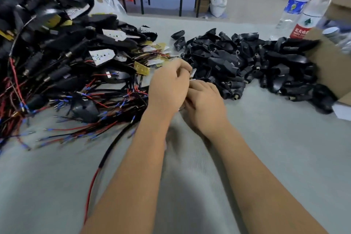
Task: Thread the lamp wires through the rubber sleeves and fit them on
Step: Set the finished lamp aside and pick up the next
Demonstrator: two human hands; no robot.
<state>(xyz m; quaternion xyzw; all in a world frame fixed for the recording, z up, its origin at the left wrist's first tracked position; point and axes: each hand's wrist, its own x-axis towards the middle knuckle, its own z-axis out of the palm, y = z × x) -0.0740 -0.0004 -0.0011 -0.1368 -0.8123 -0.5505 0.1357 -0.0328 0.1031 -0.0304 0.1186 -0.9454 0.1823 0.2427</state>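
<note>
both hands meet in the middle of the grey table (256, 148), backs up to the camera. the left hand (168, 89) has its fingers curled in and seems to pinch a small pale piece (193, 72) that peeks out at its 2 o'clock edge. the right hand (204, 101) sits just beside it at about 4 o'clock, fingers curled under too. what the right hand holds is hidden, so i cannot tell if it grips a sleeve, a wire, or nothing.

the pile of rubber sleeves (247, 62) lies at about 2 o'clock from the hands, very near the right hand and touching distance from its knuckles. so the right hand is the nearer one to pick a sleeve. the sleeves are black, soft looking, fat at one end and thin at the other, and they point every which way, so no single long line can be told.

the lamp wires (79, 100) lie at 9 o'clock from the hands, nearer the left hand. they are thin, red and black, with little blue tips, tangled with dark lamp parts and small white and gold boards. one long wire (106, 157) runs from the left wrist down toward 7 o'clock, black up top and red lower down.

i think the next move needs a wire end pointed straight into a sleeve hole.
</note>
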